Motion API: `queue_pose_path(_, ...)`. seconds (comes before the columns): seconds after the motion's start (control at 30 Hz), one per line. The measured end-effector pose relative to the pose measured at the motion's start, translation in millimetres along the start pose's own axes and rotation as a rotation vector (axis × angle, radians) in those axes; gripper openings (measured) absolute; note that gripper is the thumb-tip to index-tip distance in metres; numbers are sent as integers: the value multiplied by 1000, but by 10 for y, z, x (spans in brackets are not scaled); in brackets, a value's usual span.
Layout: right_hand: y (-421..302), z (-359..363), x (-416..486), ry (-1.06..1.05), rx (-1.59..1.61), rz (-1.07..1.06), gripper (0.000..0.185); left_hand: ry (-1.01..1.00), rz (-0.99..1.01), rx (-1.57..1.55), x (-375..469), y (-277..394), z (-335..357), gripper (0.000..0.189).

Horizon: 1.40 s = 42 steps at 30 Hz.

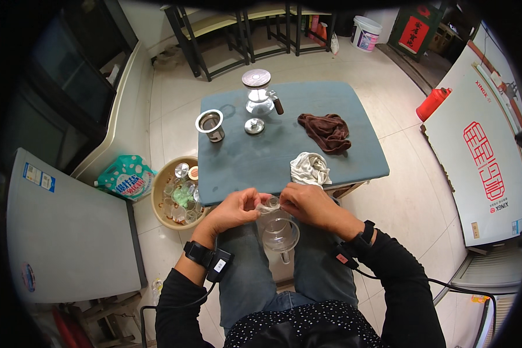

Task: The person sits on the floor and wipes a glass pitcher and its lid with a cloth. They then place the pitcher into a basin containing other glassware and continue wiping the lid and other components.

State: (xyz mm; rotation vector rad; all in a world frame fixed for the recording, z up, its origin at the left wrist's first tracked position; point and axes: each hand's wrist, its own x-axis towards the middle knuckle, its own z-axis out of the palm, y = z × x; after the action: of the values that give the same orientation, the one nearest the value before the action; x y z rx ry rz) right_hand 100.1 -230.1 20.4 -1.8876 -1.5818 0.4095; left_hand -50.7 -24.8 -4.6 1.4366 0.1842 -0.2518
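Between my knees, a clear glass pot (280, 235) with a glass handle hangs at the table's near edge. My left hand (239, 206) pinches a thin pale cloth (267, 209) at its upper end, around what looks like a glass spout. My right hand (302, 204) has its fingertips closed on the other side of that same spot. A crumpled white cloth (309, 168) lies just beyond my right hand, and a brown cloth (327, 132) is behind it. Farther back stand a glass pot with a dark handle (259, 98), a small metal lid (254, 126) and a metal strainer cup (211, 124).
The blue-grey covered table (243, 161) is in front of me. Left of it, a beige basin (156, 209) holds glassware, lids and a green cloth or net. A teal bag (126, 177) and a grey cabinet or fridge (74, 235) stand farther left. Benches (213, 26) line the back.
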Motion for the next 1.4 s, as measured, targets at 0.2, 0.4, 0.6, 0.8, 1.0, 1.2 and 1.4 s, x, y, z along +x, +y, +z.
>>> queue_pose_path(0.2, 0, 29, 150, -93, 84, -72, 30, 79, -19, 192, 56, -8, 89, 45)
queue_pose_path(0.4, 2, 67, 157, -150, -48, -18, 29, 78, -4, 157, 33, -8, 72, 58)
queue_pose_path(0.6, 138, 9, 211, -199, 18, -170, 24, 60, 103, 561, -47, 70, 197, 91)
queue_pose_path(0.8, 285, -101, 157, -91, -106, -106, 36, 212, -100, 742, -56, 57, 426, 99)
queue_pose_path(1.0, 406, -576, 109, 529, 497, 262, 21, 215, 38, 9, -171, 240, 249, 94)
queue_pose_path(1.2, 150, -856, 5, 555, 920, 318, 20, 113, 171, -315, -510, 492, 165, 87)
queue_pose_path(1.4, -105, -654, 53, 434, 964, 234, 17, 7, 187, -486, -629, 505, 181, 82)
